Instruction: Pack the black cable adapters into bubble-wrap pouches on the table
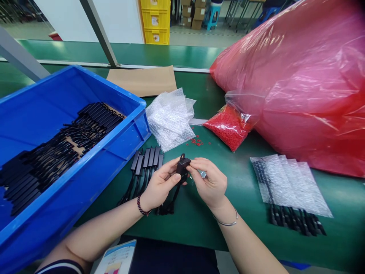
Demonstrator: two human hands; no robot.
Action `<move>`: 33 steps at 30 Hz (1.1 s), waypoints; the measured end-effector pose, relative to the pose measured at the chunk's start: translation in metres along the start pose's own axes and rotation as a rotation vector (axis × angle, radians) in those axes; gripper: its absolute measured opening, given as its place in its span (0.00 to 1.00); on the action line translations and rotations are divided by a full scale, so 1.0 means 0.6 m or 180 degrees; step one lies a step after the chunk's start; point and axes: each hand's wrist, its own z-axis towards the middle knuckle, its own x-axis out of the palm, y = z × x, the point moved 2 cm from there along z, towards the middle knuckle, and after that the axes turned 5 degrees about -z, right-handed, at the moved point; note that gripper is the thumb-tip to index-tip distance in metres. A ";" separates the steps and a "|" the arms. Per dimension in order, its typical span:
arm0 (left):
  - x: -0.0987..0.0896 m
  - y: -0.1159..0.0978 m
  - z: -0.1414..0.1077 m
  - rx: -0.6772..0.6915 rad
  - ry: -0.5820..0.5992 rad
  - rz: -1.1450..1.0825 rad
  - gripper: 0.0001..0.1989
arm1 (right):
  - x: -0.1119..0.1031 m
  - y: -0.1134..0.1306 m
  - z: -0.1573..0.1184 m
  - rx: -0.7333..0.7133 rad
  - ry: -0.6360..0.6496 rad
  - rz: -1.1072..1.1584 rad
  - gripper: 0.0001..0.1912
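Between my hands, above the green table, is a black cable device with a small box-shaped end. My left hand grips its box end between thumb and fingers. The fingertips of my right hand are pinched together at the device's right side; anything small between them is hidden. Several black cable pieces lie in a row beside my left hand. Small red rings are scattered behind my hands, near a clear bag of red rings.
A blue crate of black cables fills the left side. Bubble bags and brown cardboard lie behind. A large pink bag bulks at the right, with bubble-bagged cables in front of it.
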 end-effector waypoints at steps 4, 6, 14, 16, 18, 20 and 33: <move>0.002 0.001 0.000 0.0004 -0.0021 -0.0072 0.23 | 0.001 0.000 -0.002 0.0027 -0.0008 -0.0145 0.12; 0.003 0.002 0.000 0.0009 -0.0013 -0.0088 0.23 | 0.001 -0.001 -0.002 -0.0032 -0.0035 -0.0072 0.12; 0.003 0.007 -0.002 0.0079 -0.0039 -0.0080 0.22 | 0.003 -0.001 -0.003 -0.0016 0.0011 0.0103 0.10; 0.002 0.006 -0.002 0.0122 -0.0008 -0.0049 0.22 | 0.003 0.002 -0.003 0.0068 0.0045 0.0106 0.09; 0.002 0.005 -0.002 0.0177 0.0018 -0.0002 0.22 | 0.004 0.005 -0.003 0.0201 0.0023 0.0150 0.08; 0.002 0.004 -0.002 0.0202 0.0051 0.0012 0.22 | 0.005 0.006 -0.005 0.0330 -0.0038 0.0238 0.08; 0.004 0.003 -0.004 0.0228 0.0091 0.0082 0.22 | 0.000 0.008 0.003 0.0580 0.0205 0.0213 0.06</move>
